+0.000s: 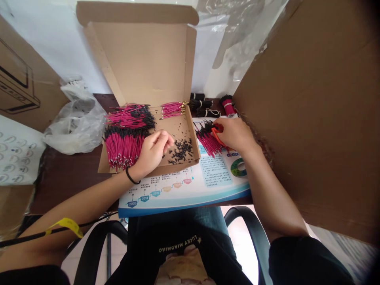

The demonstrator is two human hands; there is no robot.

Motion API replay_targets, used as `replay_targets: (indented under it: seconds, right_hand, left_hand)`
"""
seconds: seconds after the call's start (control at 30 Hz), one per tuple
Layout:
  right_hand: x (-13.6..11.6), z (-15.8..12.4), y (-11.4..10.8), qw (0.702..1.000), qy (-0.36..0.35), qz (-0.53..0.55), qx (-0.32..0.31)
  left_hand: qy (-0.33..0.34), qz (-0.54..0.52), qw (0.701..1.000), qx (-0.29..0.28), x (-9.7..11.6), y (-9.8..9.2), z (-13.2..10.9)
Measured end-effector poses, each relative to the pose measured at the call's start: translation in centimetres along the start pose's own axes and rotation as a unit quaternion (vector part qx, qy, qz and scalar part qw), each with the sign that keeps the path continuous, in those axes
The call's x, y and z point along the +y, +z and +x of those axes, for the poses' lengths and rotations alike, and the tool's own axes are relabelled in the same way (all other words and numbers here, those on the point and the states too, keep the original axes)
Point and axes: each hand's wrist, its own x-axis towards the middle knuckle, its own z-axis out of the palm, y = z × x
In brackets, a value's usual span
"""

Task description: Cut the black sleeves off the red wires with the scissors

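- Hands well apart, working separately over a cardboard box lid and a printed sheet.
- At 2 o'clock from the box's centre, the right hand (236,134) closes on orange-handled snips (217,136), their blades hidden, at the black ends of a fanned bundle of magenta wires (207,141).
- The left hand (152,152), at 6 o'clock in the open cardboard box (142,63), hangs with fingers curled just beside black clippings (181,152). Whether it pinches anything cannot be told.
- Laid in the box at 9 o'clock: a stacked pile of black-tipped magenta wires (123,146), with a smaller gold-tipped bunch (172,109) at 12 o'clock.
- Black-tipped bundles (202,104) lie beyond the box at 1 o'clock.
- The bundle in work rests on a printed company timeline sheet (213,170).
- A crumpled plastic bag (75,122) sits at 9 o'clock on the brown desk (65,190).
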Motion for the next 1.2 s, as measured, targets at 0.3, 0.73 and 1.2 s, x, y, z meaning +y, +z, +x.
replay_targets:
  seconds: [0.3, 0.73, 1.2]
  right_hand:
    - [-0.2, -0.3, -0.1, 1.0, -0.002, -0.021, -0.015]
    - [-0.9, -0.3, 0.4, 0.999, 0.023, -0.04, 0.002]
    - [-1.4, -0.4, 0.6, 0.999, 0.024, -0.013, 0.031]
  left_hand:
    - [0.016, 0.049, 0.998, -0.029, 0.3, 0.0, -0.3]
    - [0.149, 0.238, 0.952, -0.126, 1.2, 0.6, -1.0]
    - [0.161, 0.461, 0.872, -0.023, 0.0, -6.8, 4.0]
